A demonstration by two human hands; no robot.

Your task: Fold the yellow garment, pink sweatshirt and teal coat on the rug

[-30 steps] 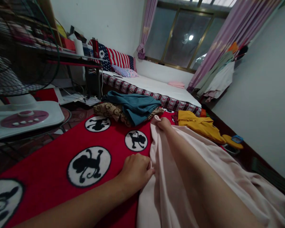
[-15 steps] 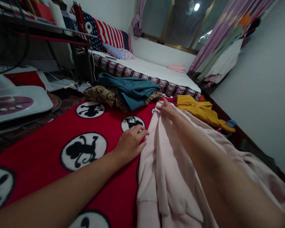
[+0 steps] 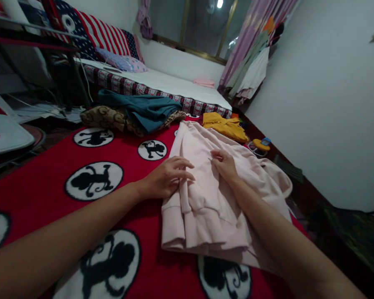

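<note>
Softly creased pale pink sweatshirt [image 3: 205,195], folded

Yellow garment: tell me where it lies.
The crumpled yellow cloth garment lies far right on the red monkey-print blanket, just beyond the pale pink sweatshirt, near the mattress.

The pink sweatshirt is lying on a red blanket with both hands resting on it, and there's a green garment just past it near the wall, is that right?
Not quite: in the head view the garment past the pink sweatshirt is yellow, not green. The rest holds: the sweatshirt lies on the red blanket, with the left hand and right hand resting on it.
</note>
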